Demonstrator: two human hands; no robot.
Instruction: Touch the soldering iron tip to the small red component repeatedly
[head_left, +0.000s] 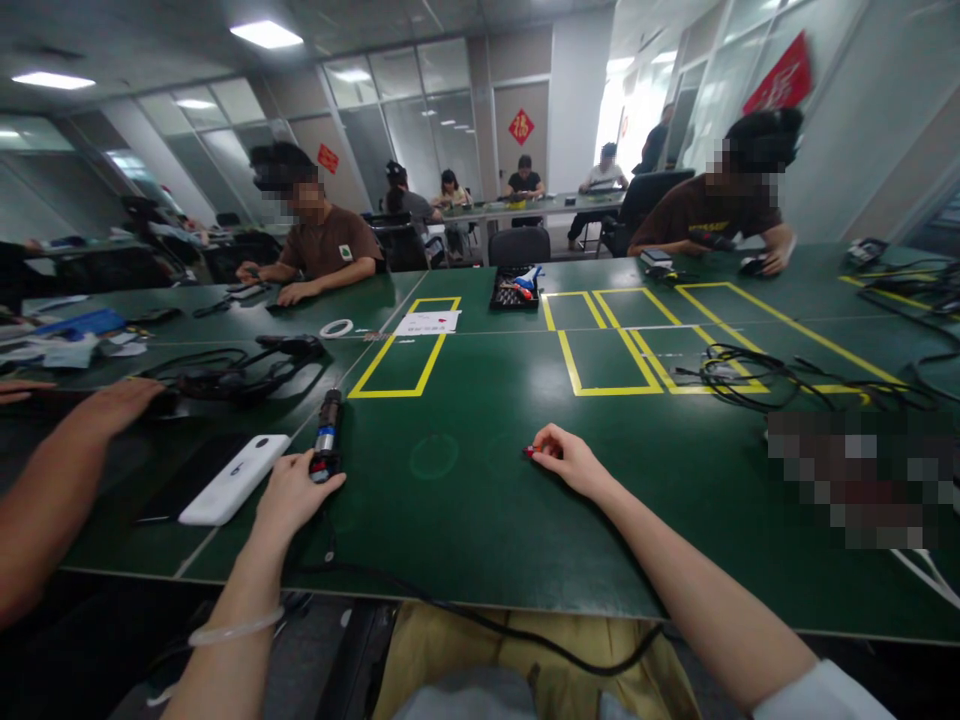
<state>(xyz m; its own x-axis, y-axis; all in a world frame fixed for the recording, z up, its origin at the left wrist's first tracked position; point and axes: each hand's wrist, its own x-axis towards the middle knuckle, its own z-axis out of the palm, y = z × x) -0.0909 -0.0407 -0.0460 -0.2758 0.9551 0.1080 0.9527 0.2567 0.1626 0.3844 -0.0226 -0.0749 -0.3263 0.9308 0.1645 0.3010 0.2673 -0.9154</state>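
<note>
My left hand (296,490) is wrapped round the near end of a black cylindrical tool (328,425) with a blue and silver band. The tool lies on the green table, pointing away from me, and a black cord (420,590) runs along the table edge below it. My right hand (562,460) is closed in a pinch over the table, with a small red piece (529,452) at the fingertips. The piece is too small to name.
A white box-shaped device (236,480) lies left of my left hand. A co-worker's hand (124,402) rests by black cables (240,370). Yellow tape outlines (390,393), a paper sheet (427,322) and a black tray (514,290) lie ahead. More cables (780,370) spread at right.
</note>
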